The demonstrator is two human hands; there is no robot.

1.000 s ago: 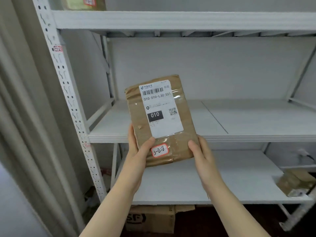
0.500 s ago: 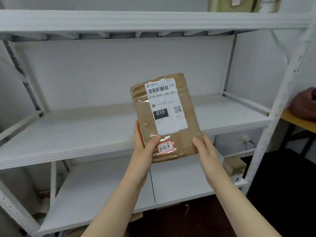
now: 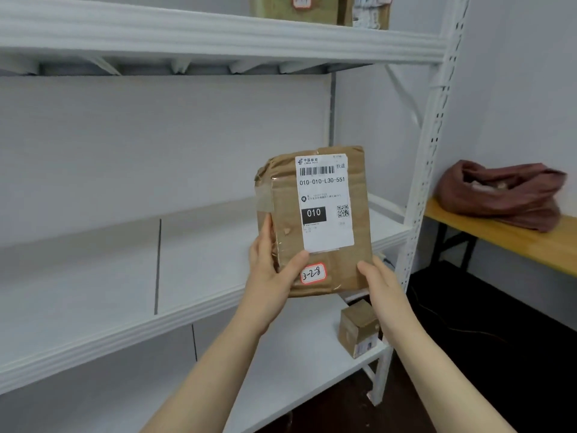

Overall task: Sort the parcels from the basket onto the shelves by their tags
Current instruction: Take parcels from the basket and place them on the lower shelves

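Observation:
I hold a brown paper parcel upright in front of the white shelving unit. It carries a white shipping label reading 010-010-L30-551 and a small red-edged tag with "3-2-8" written by hand. My left hand grips its lower left edge, thumb across the front beside the tag. My right hand holds the lower right corner. The parcel hangs before the right end of the middle shelf.
A small brown box sits at the right end of the lower shelf. Two parcels stand on the top shelf. Right of the unit, a dark red bag lies on a wooden bench.
My view has swung from the left end of the shelving to its right end. The parcel stays in both hands, held the same way; the bench and bag have come into sight.

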